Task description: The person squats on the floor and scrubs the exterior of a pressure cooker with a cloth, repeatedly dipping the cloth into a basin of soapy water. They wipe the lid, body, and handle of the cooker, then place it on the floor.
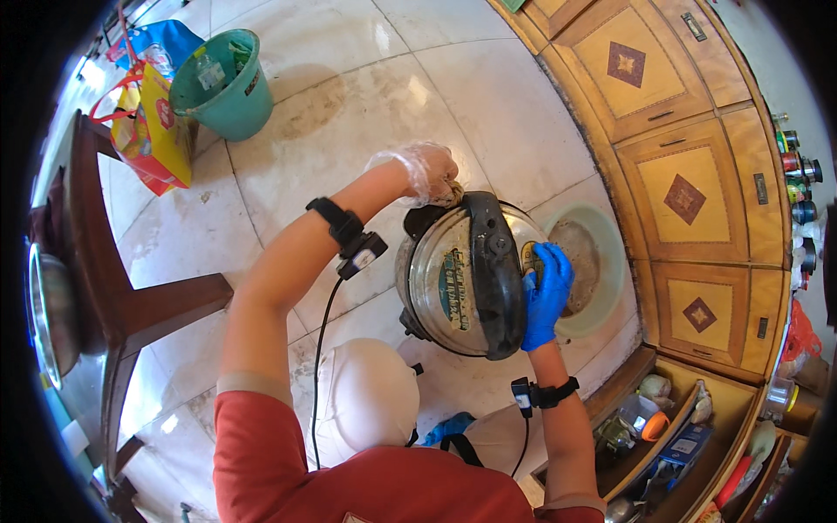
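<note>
A metal pressure cooker (428, 287) with a black lid handle (494, 274) stands on the tiled floor before me. My left hand (435, 173), in a clear plastic glove, is closed on a brownish scrubbing cloth or pad (451, 195) at the far end of the lid handle. My right hand (548, 294), in a blue glove, rests on the right side of the lid with its fingers bent over a yellow label; whether it grips the lid is unclear. Just right of the cooker, a pale green basin (611, 281) holds murky brown water.
Wooden cabinets (680, 196) line the right side, with an open drawer (719, 451) of jars and boxes below. A green bucket (222, 98) and a yellow shopping bag (157, 131) stand at upper left. A dark wooden stool or chair (131, 307) is on the left.
</note>
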`<state>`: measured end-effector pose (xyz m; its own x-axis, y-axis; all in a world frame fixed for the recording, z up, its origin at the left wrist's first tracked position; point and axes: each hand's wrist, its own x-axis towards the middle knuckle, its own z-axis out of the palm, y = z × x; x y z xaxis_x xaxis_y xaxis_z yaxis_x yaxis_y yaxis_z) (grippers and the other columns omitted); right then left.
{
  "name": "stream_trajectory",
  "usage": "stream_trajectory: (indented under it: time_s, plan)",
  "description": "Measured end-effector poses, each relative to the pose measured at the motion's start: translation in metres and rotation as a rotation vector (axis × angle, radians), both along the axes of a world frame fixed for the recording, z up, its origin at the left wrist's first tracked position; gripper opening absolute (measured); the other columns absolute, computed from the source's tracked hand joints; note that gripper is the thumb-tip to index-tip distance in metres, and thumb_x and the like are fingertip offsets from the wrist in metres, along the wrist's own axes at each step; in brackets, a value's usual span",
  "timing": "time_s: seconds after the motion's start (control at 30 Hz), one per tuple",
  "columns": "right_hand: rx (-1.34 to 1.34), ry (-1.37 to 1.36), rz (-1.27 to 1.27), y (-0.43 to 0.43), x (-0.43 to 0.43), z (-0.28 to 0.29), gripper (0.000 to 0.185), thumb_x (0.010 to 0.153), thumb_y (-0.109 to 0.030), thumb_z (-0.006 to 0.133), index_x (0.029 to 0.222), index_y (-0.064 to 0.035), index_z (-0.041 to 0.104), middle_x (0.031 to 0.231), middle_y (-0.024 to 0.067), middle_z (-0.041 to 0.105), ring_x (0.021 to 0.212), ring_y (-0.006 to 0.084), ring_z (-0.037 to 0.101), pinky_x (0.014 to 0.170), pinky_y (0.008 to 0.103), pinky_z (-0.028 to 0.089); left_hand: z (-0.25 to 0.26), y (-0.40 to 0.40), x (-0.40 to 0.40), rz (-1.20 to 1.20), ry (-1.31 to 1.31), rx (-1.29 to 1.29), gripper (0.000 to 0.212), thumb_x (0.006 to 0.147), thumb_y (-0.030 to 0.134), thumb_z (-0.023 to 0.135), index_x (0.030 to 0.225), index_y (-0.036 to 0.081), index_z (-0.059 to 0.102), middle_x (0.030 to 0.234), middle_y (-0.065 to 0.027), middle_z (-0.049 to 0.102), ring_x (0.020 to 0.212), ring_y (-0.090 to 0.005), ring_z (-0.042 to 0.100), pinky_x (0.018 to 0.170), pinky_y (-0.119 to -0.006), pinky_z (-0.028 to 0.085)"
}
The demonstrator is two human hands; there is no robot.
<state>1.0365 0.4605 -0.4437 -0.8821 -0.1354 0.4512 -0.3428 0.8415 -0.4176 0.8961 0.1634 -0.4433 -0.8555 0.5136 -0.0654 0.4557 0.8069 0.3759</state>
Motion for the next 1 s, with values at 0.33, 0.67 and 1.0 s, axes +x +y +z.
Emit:
stream_trajectory:
  time_s: [0.33, 0.67, 1.0]
  plan:
    - [-0.025, 0.002, -0.003, -0.003, 0.000, 0.004, 0.039, 0.085, -0.017, 0.059, 0.123, -0.0072, 0.063, 0.127, 0.0150, 0.057, 0.117, 0.0343, 0.052, 0.104, 0.0439, 0.039, 0.001, -0.023, 0.009, 0.091, -0.168, 0.429, 0.020, 0.077, 0.021, 0.074, 0.087, 0.003, 0.072, 0.095, -0.0124, 0.064, 0.084, -0.0274, 0.064, 0.075, -0.038, 0.053]
    - [-0.024, -0.010, -0.015, 0.000, 0.002, 0.000, 0.039, 0.089, -0.026, 0.058, 0.123, -0.0077, 0.064, 0.126, 0.0150, 0.058, 0.115, 0.0345, 0.053, 0.102, 0.0436, 0.040, 0.032, 0.030, 0.032, 0.198, -0.389, 0.915, 0.017, 0.084, 0.014, 0.075, 0.094, 0.002, 0.067, 0.091, -0.0079, 0.062, 0.069, -0.0150, 0.062, 0.062, -0.027, 0.053]
    - [-0.018, -0.002, -0.019, -0.001, 0.001, 0.005, 0.042, 0.081, -0.011, 0.060, 0.122, -0.0075, 0.063, 0.125, 0.0154, 0.058, 0.115, 0.0348, 0.052, 0.102, 0.0434, 0.041, 0.020, 0.020, 0.083, 0.161, -0.039, 0.803, 0.012, 0.083, 0.010, 0.070, 0.094, 0.005, 0.066, 0.092, -0.0127, 0.063, 0.092, -0.0275, 0.063, 0.082, -0.037, 0.051]
